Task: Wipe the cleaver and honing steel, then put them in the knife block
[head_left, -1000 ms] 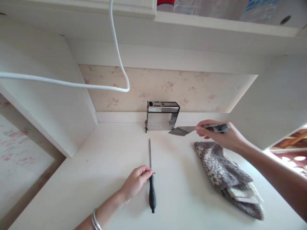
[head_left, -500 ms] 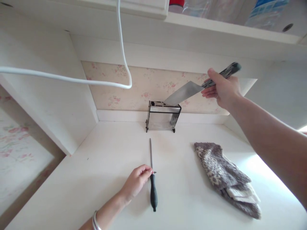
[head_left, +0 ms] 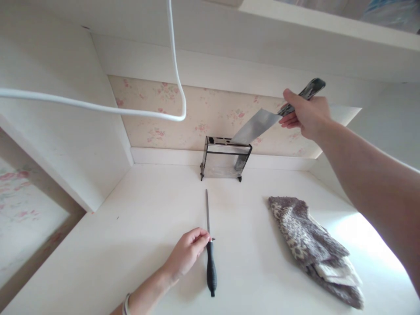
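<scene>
My right hand [head_left: 310,114] is closed around the dark patterned handle of a broad-bladed kitchen knife [head_left: 257,127], raised at the back right. The blade slants down to the left, its lower end at the slotted top of a clear-sided knife block [head_left: 222,165]. Whether the blade is inside a slot I cannot tell. On the counter, my left hand [head_left: 188,251] pinches a sharpening steel [head_left: 211,267] near its guard. The steel lies with its thin rod pointing toward the block and its black handle toward me.
A crumpled grey and white cloth [head_left: 311,245] lies on the white counter [head_left: 147,218] at the right. A white cable [head_left: 131,112] hangs across the upper left. Overhead runs a cabinet shelf [head_left: 295,48], and a white side panel [head_left: 65,109] stands at the left.
The view has shifted slightly, and less of the upper shelf shows. Both hands keep their holds; the knife stays at the block's top and the steel on the counter.
</scene>
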A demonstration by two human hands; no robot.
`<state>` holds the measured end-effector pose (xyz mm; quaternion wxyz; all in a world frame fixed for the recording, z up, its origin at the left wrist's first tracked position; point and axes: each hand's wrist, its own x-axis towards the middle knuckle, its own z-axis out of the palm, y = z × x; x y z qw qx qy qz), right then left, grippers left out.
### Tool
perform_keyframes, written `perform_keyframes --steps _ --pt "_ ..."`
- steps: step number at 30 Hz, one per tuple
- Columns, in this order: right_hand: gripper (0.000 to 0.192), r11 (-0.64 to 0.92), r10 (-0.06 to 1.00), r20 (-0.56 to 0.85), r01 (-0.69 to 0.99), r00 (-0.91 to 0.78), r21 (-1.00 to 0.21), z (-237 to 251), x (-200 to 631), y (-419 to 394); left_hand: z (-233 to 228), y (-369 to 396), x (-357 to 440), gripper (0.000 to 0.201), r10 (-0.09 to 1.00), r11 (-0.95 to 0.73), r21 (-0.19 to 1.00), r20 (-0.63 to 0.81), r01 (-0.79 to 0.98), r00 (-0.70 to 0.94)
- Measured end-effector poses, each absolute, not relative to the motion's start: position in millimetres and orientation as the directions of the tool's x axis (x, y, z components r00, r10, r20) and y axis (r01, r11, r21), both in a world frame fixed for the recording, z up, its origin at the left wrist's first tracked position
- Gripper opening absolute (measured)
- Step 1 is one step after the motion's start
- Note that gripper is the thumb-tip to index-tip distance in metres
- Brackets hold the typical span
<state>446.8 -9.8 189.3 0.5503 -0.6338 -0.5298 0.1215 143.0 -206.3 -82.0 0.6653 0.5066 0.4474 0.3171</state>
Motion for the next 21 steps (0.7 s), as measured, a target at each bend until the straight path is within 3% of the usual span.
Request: perform_keyframes --steps 11,17,21 --pt "0.067 0.133 0.789 0.536 0.767 0.301 -0.628 184.5 417.9 23.1 -81.2 -207.7 143.8 0.032 0.881 0.279 0.958 -0.284 0.068 0.379" --pt "0.052 0.008 0.841 0.469 0.860 0.271 -0.510 152.5 404.8 42.0 -86.9 -206.2 140.5 0.033 0.884 0.251 0.966 -0.256 0.064 0.391" --pt "0.048 -0.058 0.877 0.389 0.866 0.282 -0.497 118.8 405.5 49.4 -88.7 -205.6 140.3 0.035 0.886 0.250 0.965 -0.260 0.077 0.385"
